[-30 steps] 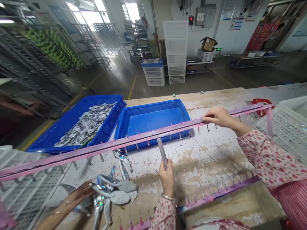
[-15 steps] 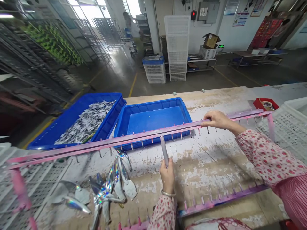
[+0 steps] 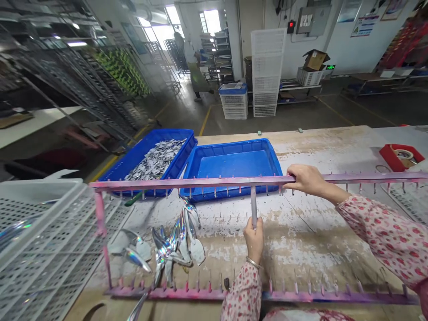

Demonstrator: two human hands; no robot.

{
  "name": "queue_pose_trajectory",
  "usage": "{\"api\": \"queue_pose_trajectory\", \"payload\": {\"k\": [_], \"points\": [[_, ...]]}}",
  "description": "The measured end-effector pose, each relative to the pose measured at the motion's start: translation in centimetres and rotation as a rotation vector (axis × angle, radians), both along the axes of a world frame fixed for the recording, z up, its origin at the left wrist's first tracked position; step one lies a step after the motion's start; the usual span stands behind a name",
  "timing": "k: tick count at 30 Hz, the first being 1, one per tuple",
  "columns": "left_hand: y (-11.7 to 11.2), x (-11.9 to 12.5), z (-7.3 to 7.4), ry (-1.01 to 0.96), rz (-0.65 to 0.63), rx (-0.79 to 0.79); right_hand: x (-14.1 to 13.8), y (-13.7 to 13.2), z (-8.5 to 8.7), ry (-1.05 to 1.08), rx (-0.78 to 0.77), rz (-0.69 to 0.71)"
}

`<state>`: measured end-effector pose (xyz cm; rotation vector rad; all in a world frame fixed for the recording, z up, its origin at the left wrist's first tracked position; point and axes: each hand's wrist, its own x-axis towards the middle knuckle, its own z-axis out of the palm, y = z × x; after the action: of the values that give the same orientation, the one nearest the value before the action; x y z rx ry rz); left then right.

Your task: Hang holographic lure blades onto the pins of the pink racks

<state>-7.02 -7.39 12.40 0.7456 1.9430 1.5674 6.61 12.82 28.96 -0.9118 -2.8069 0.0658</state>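
Pink-purple pegged frame (image 3: 214,182) spans the table (image 3: 227,252), far rail running left to right in front of the blue trays, near rail (image 3: 187,294) along the near side; short pegs on both. Right hand (image 3: 306,178) closed on the far rail, right of middle, thumb and fingers pinching it. Left hand (image 3: 254,240) wrapped round a grey post (image 3: 253,205), whose upper end meets the far rail; whether joined, cannot tell. Shiny silver pieces (image 3: 169,252) heaped on the table, left, between the rails. Beyond the far rail: left tray (image 3: 186,159) holding many small flat pieces (image 3: 155,160); right tray (image 3: 234,165) just beside it. Far right: red box (image 3: 389,160) with a tape roll (image 3: 404,154). Near left: white crate (image 3: 40,191). Across the floor, far: a tall white basket stack (image 3: 268,67).
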Motion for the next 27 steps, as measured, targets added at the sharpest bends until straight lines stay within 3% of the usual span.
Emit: {"api": "queue_pose_trajectory", "payload": {"k": [8,13,20,27], "points": [[-0.6,-0.6,-0.4,-0.033,0.055,0.045,2.2,0.0,1.1,0.003,0.073,0.073],[-0.7,-0.5,-1.1,-0.060,0.038,0.054,4.5,1.6,-0.1,-0.019,0.055,0.140],[0.8,-1.5,-2.6,-0.096,0.073,0.014,6.2,3.9,-4.9,0.003,0.268,0.213],[2.3,-3.8,-6.4,-0.083,0.078,-0.104,2.7,6.0,-11.1,-0.152,0.276,0.085]]}}
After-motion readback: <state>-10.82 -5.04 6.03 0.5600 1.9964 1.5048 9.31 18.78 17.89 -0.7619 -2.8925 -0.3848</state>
